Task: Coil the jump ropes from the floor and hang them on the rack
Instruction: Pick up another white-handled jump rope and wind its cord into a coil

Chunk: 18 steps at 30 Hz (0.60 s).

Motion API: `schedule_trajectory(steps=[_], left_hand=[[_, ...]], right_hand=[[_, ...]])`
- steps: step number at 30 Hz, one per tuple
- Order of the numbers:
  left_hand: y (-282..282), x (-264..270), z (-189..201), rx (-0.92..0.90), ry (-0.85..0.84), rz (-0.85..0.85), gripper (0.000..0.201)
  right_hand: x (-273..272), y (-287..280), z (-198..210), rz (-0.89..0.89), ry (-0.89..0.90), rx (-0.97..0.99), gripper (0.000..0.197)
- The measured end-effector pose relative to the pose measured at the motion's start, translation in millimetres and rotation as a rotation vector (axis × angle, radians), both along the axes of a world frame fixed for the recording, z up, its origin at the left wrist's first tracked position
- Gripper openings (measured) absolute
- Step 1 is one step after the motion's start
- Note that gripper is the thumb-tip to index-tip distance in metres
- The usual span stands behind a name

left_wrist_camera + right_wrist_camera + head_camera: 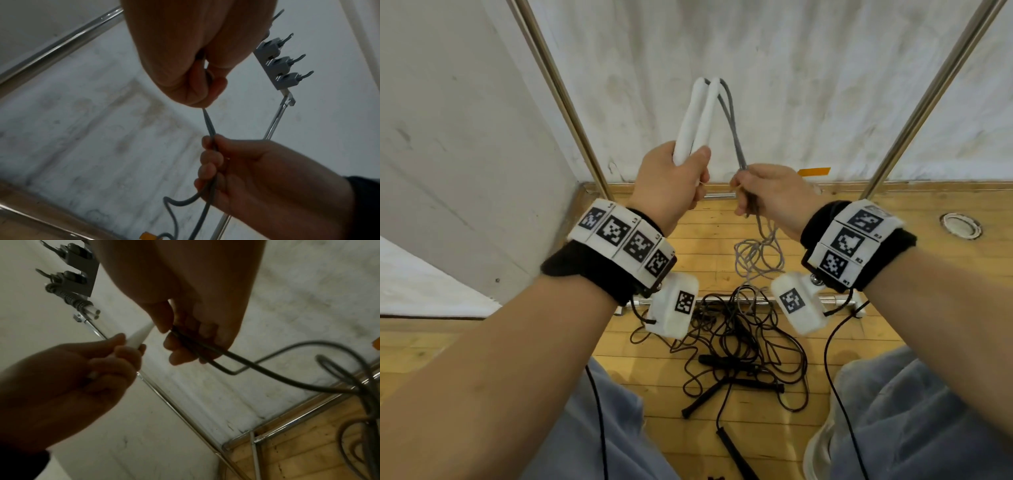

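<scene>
1. Nearest, bottom of the head view: the person's two knees in grey-blue trousers [914, 421], spread apart, with wood floor [688, 240] showing between them.
2. In that gap: a tangle of black jump ropes [739, 346] with several black handles, loose on the floor. Loops spread from knee to knee.
3. Just beyond the tangle, the rack's chrome base bar [739, 300] crosses the floor, partly hidden by the wrist cameras.
4. Past the bar, slack loops of the grey jump rope [756, 253] lie piled on the floor; two strands rise from the pile to the right hand.
5. Right hand [767, 195]: fingers curled round both grey strands, thumb pinching them at the top. Right wrist view shows the cord [246, 374] leaving under the fingers with a sharp kink.
6. Left hand [671, 185]: closed round the two white handles [698, 116], which point up and away, tips touching. The cord arcs from the tips down to the right hand. The hands sit close together without touching.
7. Either side of the hands, two chrome rack uprights [565, 99] slant outward; open space between them.
8. Higher up, wrist views only: grey hook strip [275, 65] on the rack. In the right wrist view a coiled grey rope with white handles [80, 305] hangs at its end.
9. Back: stained white wall [791, 68] meeting the floor at a wooden skirting; an orange tag [814, 171] low on it. A round metal floor fitting [960, 224] lies right of the rack.
</scene>
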<state>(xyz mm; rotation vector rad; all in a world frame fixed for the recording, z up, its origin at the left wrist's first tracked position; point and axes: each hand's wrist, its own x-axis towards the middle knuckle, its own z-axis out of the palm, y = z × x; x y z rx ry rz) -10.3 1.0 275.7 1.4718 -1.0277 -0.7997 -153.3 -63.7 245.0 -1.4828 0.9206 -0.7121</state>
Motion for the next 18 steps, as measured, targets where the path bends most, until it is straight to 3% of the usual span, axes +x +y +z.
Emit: schedule_trajectory(steps=[7, 12, 18], left_hand=[[-4.7, -2.5, -9.6, 0.016, 0.079, 0.065, 0.015], [-8.7, -0.2, -8.2, -0.013, 0.199, 0.171, 0.011], [-6.6, -5.6, -8.1, 0.084, 0.422, 0.034, 0.01]], right_hand=[[5.6, 18.4, 4.9, 0.145, 0.276, -0.252, 0.034], [11.1, 26.3, -0.7, 0.083, 0.187, -0.241, 0.027], [16.0, 33.8, -9.9, 0.186, 0.202, -0.184, 0.036]])
